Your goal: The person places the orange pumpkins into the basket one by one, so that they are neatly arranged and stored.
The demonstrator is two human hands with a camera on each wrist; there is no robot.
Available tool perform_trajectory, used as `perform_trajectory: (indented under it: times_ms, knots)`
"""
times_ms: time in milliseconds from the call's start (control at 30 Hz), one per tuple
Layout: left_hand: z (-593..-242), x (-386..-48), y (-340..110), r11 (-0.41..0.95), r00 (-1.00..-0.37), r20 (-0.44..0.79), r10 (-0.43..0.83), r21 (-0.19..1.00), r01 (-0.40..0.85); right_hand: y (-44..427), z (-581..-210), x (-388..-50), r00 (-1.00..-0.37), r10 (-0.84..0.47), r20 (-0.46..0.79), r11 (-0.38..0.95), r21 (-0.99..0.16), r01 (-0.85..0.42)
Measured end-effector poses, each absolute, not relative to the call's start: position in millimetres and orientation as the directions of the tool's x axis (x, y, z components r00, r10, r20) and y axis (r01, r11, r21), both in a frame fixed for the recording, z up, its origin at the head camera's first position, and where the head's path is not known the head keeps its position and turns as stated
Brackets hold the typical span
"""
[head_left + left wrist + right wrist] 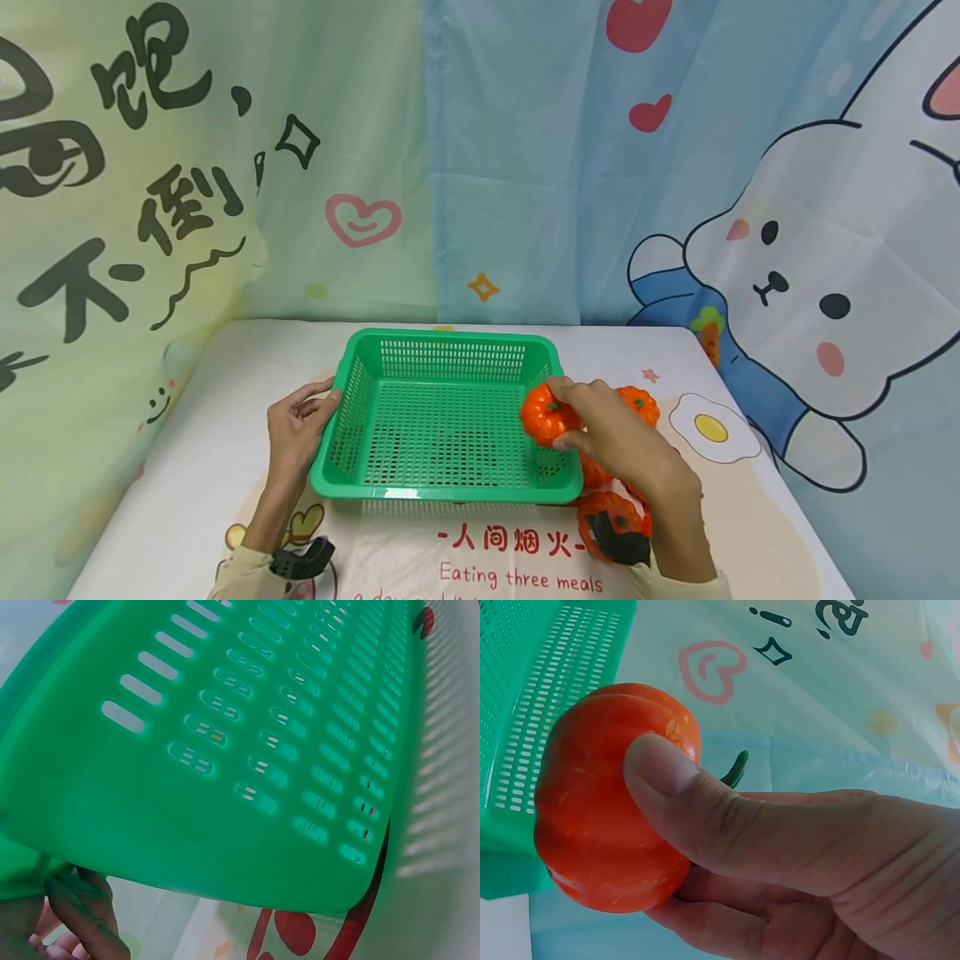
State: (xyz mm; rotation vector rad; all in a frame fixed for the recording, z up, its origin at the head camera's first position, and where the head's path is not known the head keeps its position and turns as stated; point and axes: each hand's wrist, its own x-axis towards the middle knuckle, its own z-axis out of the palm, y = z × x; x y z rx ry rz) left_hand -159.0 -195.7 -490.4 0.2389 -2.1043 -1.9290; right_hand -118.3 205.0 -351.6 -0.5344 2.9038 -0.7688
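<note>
A green plastic basket [435,442] with slotted walls stands in the middle of the white table, and no items show inside it. My left hand [300,429] grips its left rim, the thumb on top and the fingers curled beneath; the left wrist view shows these fingers [86,915] at the basket's corner. A small, ribbed orange pumpkin [542,418] with a green stem is in my right hand [618,429], pinched between thumb and fingers. It hovers over the basket's right rim. In the right wrist view the pumpkin [615,802] looks redder, and the thumb presses its side.
Several more pumpkins lie right of the basket, one behind the right hand [642,403] and one near the front [600,517], partly hidden by the right wrist's black band [617,542]. A printed cloth [517,558] covers the table. A patterned curtain [510,167] hangs behind.
</note>
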Motion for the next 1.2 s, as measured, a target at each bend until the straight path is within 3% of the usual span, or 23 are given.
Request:
perform_trajectory:
  times_ms: [567,1200]
  knots:
    - [-490.4,-159.0,-195.8,0.095,-0.945,0.09,-0.316,0.993,0.063,185.5,-363.8,-123.7,-0.915,-0.401,-0.045,0.783,-0.535,-0.317]
    - [-491.0,-159.1,-195.0,0.075,-0.947,0.077,-0.313,0.996,0.056,163.2,-381.4,-126.3,-0.878,-0.478,0.018,0.727,-0.554,-0.407]
